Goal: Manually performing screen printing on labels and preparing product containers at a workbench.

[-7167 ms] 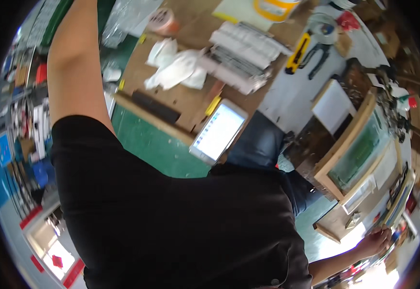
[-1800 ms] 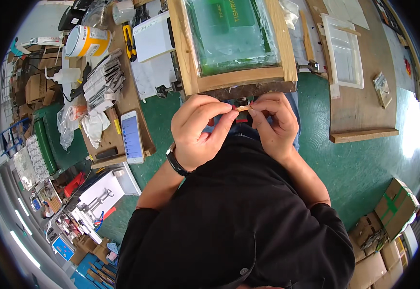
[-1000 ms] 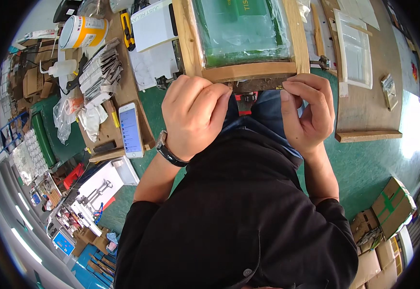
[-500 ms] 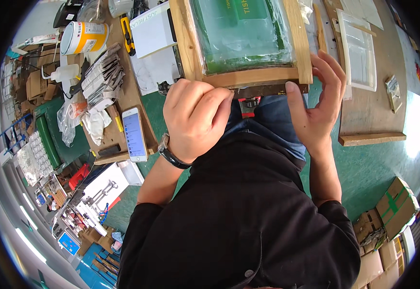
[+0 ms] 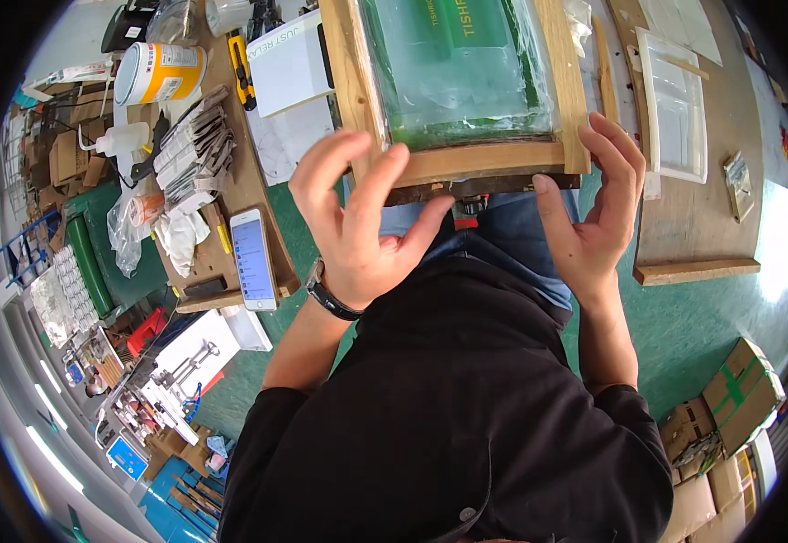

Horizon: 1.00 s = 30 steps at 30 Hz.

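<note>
In front of me a wooden frame [image 5: 571, 81] holds a translucent green screen [image 5: 457, 77], set above a dark, grimy bar [image 5: 493, 181]. My left hand [image 5: 358, 213] is open at the frame's near left corner, fingers lifted apart and thumb tip at the bar's edge. My right hand [image 5: 593, 208] is open at the right corner, fingers curving beside the frame and thumb tip at the bar. A small pale brown piece [image 5: 437, 185] sits on the bar near my left thumb. Below it is a red and black clamp-like part [image 5: 468, 213].
The left bench [image 5: 236, 163] carries a phone [image 5: 252, 258], paper bundles [image 5: 186, 154], a yellow-banded can [image 5: 160, 72], a squeeze bottle [image 5: 123, 138] and a utility knife [image 5: 241, 71]. The right board [image 5: 693, 240] carries a white plastic frame [image 5: 674, 104]. Cardboard boxes [image 5: 742, 389] stand lower right.
Earlier my fingers pinched a small light piece. They then moved apart to the frame's corners. Since half a second ago my left hand's curled fingers have lifted and spread.
</note>
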Each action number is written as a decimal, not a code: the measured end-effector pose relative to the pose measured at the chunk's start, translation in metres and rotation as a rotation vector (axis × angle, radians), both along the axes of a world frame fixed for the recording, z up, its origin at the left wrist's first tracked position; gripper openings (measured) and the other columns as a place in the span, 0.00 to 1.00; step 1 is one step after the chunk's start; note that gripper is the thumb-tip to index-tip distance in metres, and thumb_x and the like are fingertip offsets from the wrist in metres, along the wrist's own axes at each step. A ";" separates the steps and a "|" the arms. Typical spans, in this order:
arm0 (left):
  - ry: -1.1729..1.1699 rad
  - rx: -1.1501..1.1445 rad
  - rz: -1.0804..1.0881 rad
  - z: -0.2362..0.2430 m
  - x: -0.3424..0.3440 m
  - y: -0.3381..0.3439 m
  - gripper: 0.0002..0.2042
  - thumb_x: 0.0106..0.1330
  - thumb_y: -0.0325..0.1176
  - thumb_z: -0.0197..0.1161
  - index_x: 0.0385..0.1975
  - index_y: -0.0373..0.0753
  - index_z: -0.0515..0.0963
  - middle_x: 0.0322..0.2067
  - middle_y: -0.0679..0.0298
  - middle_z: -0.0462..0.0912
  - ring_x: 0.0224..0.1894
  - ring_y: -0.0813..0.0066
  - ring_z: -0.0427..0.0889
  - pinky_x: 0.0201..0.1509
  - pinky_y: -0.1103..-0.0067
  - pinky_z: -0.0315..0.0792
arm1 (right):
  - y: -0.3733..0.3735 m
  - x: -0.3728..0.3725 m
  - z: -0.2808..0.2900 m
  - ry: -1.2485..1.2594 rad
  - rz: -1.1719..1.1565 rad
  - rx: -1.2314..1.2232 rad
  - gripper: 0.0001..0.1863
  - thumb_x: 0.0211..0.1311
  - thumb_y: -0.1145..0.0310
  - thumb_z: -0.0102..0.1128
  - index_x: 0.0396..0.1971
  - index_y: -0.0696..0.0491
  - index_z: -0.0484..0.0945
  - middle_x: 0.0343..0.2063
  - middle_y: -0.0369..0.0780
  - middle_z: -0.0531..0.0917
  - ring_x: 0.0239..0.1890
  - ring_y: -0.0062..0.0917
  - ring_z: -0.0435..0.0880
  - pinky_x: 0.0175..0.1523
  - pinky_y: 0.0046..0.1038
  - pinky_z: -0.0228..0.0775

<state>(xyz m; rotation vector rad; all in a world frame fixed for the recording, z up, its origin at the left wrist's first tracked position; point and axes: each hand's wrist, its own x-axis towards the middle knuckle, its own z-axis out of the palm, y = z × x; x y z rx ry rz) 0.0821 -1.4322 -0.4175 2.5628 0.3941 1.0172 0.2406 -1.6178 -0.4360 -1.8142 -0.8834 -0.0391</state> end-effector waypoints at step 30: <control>-0.048 -0.451 0.041 -0.036 -0.006 0.000 0.51 0.53 0.30 0.82 0.78 0.30 0.59 0.70 0.48 0.70 0.64 0.53 0.74 0.71 0.63 0.69 | -0.001 -0.001 -0.002 0.118 0.046 0.019 0.31 0.59 0.79 0.69 0.64 0.58 0.73 0.67 0.49 0.72 0.67 0.41 0.72 0.73 0.38 0.66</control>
